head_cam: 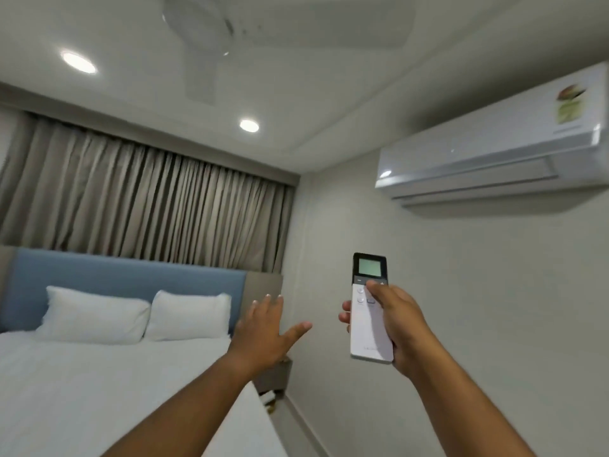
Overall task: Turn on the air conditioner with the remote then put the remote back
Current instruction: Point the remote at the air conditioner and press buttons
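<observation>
Bed (pixel 82 390): white sheet, lower left; two white pillows (pixel 95 315) side by side against a blue headboard (pixel 131 275).
Curtains (pixel 148 199): beige, pleated, drawn shut above the headboard.
Ceiling: two round recessed lights (pixel 78 62), lit; white ceiling fan (pixel 211 37), blurred.
Left hand (pixel 263 331): raised in open air, palm away, fingers spread apart, holding nothing, just left of the remote and not touching it.
Bedside unit (pixel 276 374): small, between bed and right wall, partly hidden behind the left wrist; contents too unclear to tell.
Remote (pixel 370 311): white body, dark top with a pale screen, held upright in the air before the right wall.
Right hand (pixel 395 324): wrapped round the remote, thumb laid on the buttons below the screen, fingertips showing at its left edge.
Air conditioner (pixel 487 150): white wall unit, high on the right wall, above the remote and well apart; nothing between them.
</observation>
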Motion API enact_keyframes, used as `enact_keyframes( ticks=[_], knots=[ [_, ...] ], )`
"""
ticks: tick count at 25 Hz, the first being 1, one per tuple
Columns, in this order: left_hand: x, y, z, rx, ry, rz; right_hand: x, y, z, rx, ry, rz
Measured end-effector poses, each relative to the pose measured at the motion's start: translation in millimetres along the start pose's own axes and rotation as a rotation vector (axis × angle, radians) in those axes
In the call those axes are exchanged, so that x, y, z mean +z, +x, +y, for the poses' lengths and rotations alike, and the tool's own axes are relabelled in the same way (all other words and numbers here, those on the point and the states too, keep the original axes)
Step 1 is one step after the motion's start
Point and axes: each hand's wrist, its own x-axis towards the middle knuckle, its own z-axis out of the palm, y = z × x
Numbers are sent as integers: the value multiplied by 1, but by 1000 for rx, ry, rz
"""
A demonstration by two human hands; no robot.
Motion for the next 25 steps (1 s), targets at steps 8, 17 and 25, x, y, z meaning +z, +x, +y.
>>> enact_keyframes(
  ticks=[8,17,25],
  knots=[
    [-62,86,116,339,194,279,-73,-1,-127,-277,-137,195],
    [-66,104,185,427,154,367,-118,-17,-166,-347,-231,329],
    [-58,101,199,467,168,361,-126,-23,-161,-372,-241,395]
  ],
)
